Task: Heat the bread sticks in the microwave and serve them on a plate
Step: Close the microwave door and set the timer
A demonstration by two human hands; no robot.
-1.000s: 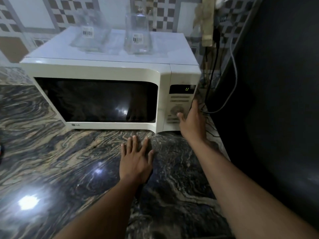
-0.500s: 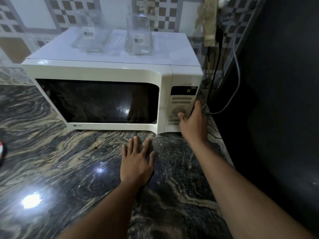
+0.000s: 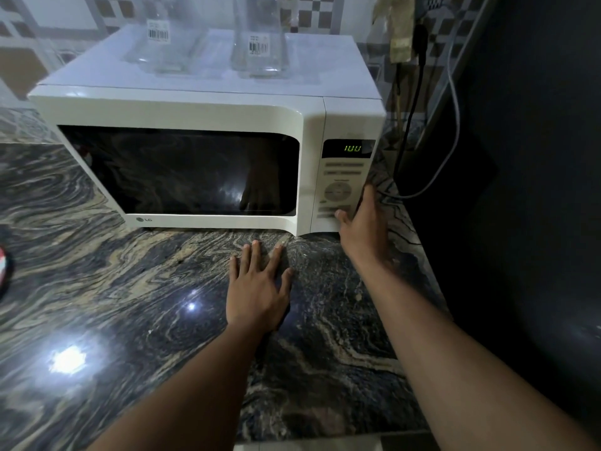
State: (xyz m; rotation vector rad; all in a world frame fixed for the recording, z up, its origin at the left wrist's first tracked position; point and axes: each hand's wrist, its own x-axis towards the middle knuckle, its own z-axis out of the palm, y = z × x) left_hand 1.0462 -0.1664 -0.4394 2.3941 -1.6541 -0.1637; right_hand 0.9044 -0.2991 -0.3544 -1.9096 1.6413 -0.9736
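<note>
My right hand [image 3: 364,229] wraps the microwave's [image 3: 208,131] right corner, thumb pressing a low panel button; my left hand [image 3: 258,288] lies spread flat on the near counter [image 3: 130,304]. Door shut, display [image 3: 353,148] lit green; bread sticks unseen

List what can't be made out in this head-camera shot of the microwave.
- Inside the microwave: dark, reflective door glass hides any bread sticks.
- Button labels: too small and blurred.
- Red-and-white object: cut off by the left edge.
- Right hand: which button its thumb touches is unclear.
</note>
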